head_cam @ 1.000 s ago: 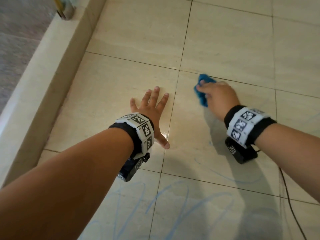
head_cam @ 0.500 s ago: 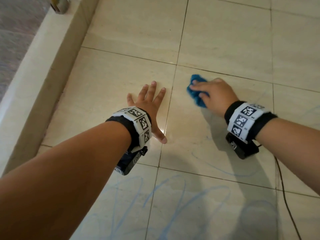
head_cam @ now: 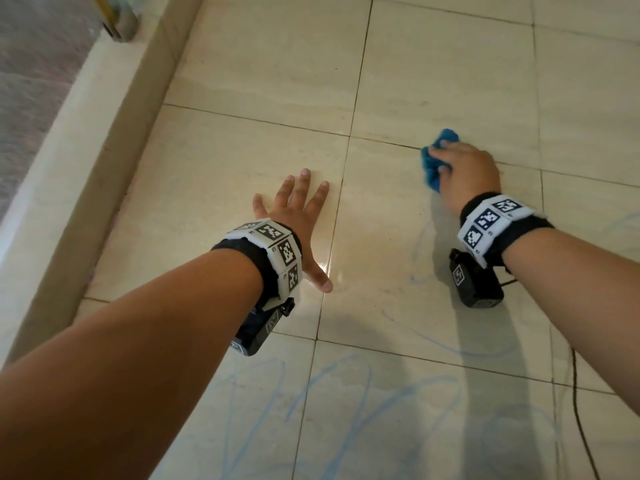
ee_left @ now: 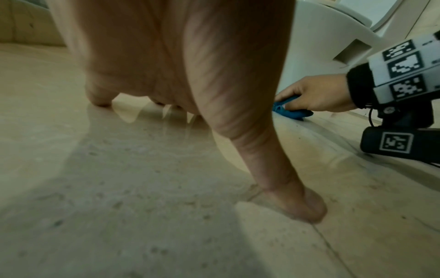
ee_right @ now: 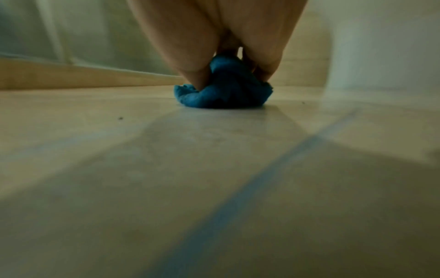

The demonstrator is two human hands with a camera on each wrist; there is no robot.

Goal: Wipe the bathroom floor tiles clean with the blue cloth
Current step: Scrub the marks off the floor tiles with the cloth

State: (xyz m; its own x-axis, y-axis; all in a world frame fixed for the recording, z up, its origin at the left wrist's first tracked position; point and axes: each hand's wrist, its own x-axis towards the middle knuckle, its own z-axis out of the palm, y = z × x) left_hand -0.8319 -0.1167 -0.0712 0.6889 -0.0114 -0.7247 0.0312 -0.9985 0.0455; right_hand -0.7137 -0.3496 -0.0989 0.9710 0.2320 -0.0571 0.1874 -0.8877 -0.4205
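My right hand (head_cam: 464, 171) grips a bunched blue cloth (head_cam: 437, 161) and presses it onto the beige floor tiles (head_cam: 263, 64) at the right, near a grout line. In the right wrist view the cloth (ee_right: 223, 90) bulges out under my curled fingers. The left wrist view shows the right hand (ee_left: 311, 94) on the cloth (ee_left: 289, 111) from the side. My left hand (head_cam: 298, 216) lies flat on the floor with fingers spread, left of the cloth, thumb (ee_left: 295, 203) on a grout line. Blue scribbles (head_cam: 346, 403) mark the near tiles.
A raised beige kerb (head_cam: 86, 140) runs along the left side, with a small object (head_cam: 121, 19) on it at the top. A thin black cable (head_cam: 578, 403) trails over the floor at the lower right. A white toilet base (ee_left: 328, 37) stands beyond the cloth.
My right hand has slid the cloth to the right, away from my left hand. The left hand stays planted flat on the tile.
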